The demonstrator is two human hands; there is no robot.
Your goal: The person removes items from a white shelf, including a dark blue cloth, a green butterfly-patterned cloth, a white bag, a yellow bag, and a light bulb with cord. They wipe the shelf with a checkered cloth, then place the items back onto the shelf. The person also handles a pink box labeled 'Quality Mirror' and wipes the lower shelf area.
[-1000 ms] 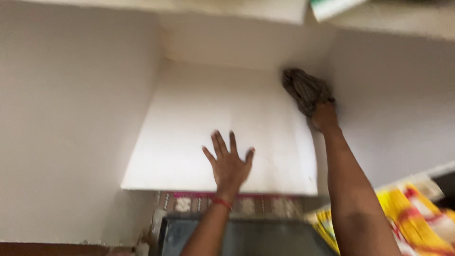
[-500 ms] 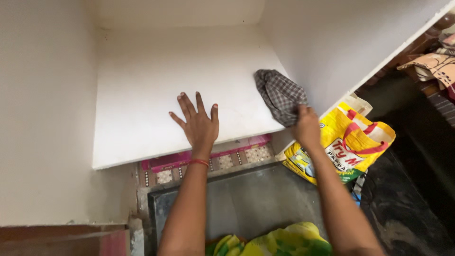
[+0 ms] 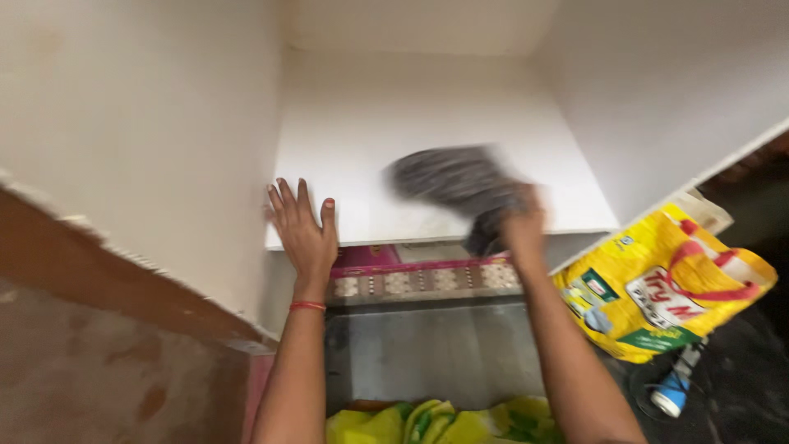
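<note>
The right hand (image 3: 523, 220) is clamped on a dark checked cloth (image 3: 452, 182), blurred, which lies on the white shelf (image 3: 394, 123) near its front edge. The left hand (image 3: 302, 226) rests flat at the shelf's front left corner — fingers spread, holding nothing. A yellow bag (image 3: 666, 284) stands just right of the shelf.

my right grip (image 3: 519, 224) clutches a dark checked cloth (image 3: 448, 179) on the white shelf (image 3: 427, 115). my left grip (image 3: 302, 230) lies flat at the shelf's front corner. a yellow bag (image 3: 657, 288) sits right of the cloth grip.
</note>
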